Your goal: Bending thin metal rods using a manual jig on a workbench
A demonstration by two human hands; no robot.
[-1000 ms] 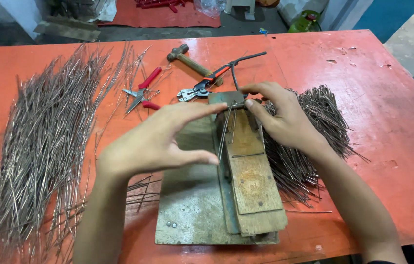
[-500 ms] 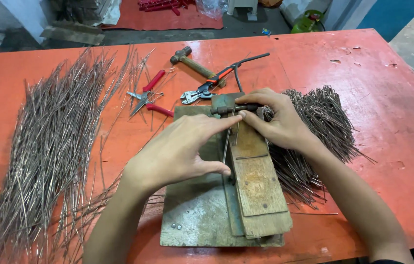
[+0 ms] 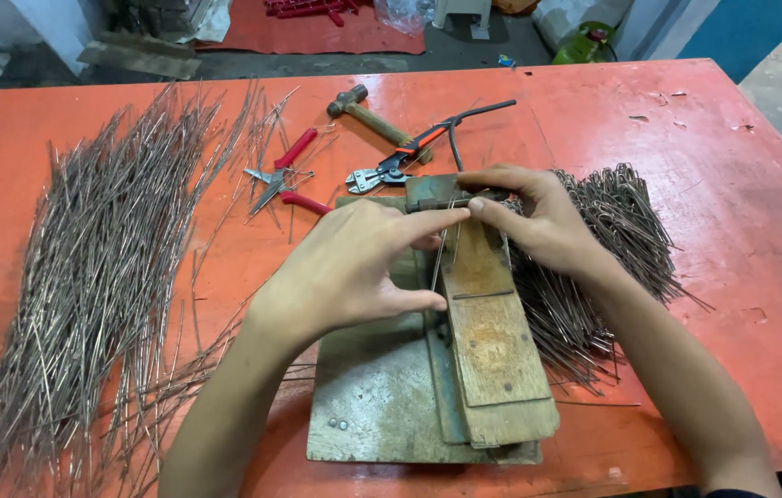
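Low centre of the frame, the wooden jig (image 3: 488,350) sits on its metal plate (image 3: 368,406) on the bench (image 3: 760,231). Left hand (image 3: 354,267) presses flat there, fingers spread, index touching a thin wire (image 3: 439,254). Right hand (image 3: 538,217) pinches the wire's top at the jig's head. Looks like seating it; next calls for firm bending. Further up: cutters (image 3: 400,164), hammer (image 3: 368,112).

Even, bright light falls from above; my hands cast soft shadows, the orange table (image 3: 732,184) shows faint glare, everything sharp.
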